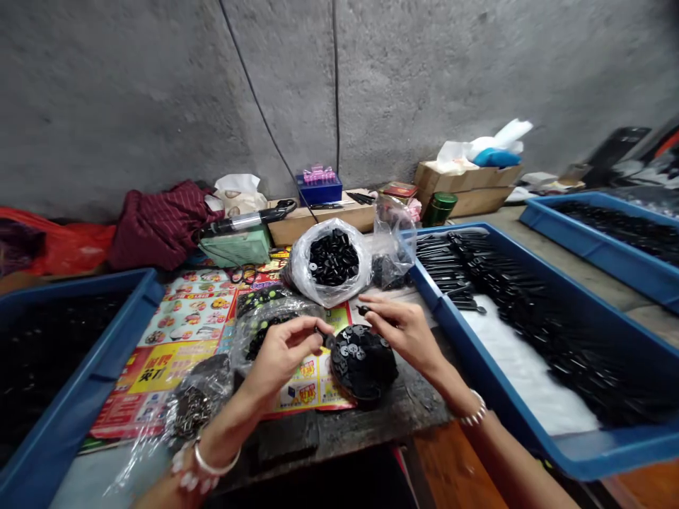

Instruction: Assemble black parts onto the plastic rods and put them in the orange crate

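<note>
Grey concrete wall (pixel 159 106) behind workbench. Working left to right: blue plastic tray (pixel 119 311) of black parts sat at your left, seemingly placed for easy reach. Left hand (pixel 281 353) pinched small black piece (pixel 325 336) between thumb and fingertips, nearly closed, above printed flyer (pixel 180 318). Heap of flat black parts (pixel 363 364) lay between your hands, likely kept central for both. Right hand (pixel 403 332) held tiny black part (pixel 363 309) in similar tight pinch. Clear plastic bag (pixel 332 261) of black pieces stood open just ahead. Second blue tray (pixel 477 360) of long black pieces lay at right.

Left hand (pixel 281 351) and right hand (pixel 400 332) both pinch, palms down, angled inward, held near each other, not touching.
</note>
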The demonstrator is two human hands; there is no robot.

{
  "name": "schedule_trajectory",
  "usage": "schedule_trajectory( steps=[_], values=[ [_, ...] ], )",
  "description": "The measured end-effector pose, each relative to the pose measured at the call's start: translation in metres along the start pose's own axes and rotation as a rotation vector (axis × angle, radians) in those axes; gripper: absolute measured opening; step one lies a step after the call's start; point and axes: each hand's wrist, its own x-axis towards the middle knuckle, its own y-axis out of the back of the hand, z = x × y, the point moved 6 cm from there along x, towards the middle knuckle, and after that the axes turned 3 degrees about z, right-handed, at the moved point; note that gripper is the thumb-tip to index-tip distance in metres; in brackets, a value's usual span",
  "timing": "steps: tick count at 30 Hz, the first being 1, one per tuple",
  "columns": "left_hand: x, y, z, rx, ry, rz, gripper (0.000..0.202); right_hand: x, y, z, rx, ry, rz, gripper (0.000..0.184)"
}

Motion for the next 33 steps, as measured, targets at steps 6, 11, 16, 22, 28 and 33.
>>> schedule_trajectory(
  steps=[6,11,16,22,28,33],
  values=[
    [-0.065,-0.013,-0.029,-0.297,0.266,-0.064,0.02,-0.11,-0.033,-0.019,0.358,-0.424,-0.17,0.038],
    [-0.108,-0.027,-0.049,-0.392,0.369,-0.072,0.028,-0.185,-0.076,-0.014,0.592,-0.704,-0.271,0.049],
    [-0.129,-0.03,-0.067,-0.348,0.413,-0.02,0.037,-0.202,-0.089,-0.025,0.683,-0.748,-0.349,0.051],
    [-0.134,-0.033,-0.077,-0.274,0.44,-0.025,0.043,-0.203,-0.09,-0.033,0.621,-0.713,-0.363,0.048],
    [-0.134,-0.035,-0.08,-0.236,0.438,-0.031,0.042,-0.204,-0.09,-0.033,0.504,-0.674,-0.376,0.052],
    [-0.137,-0.037,-0.081,-0.202,0.434,-0.009,0.036,-0.202,-0.086,-0.034,0.401,-0.629,-0.329,0.052]
  ],
)
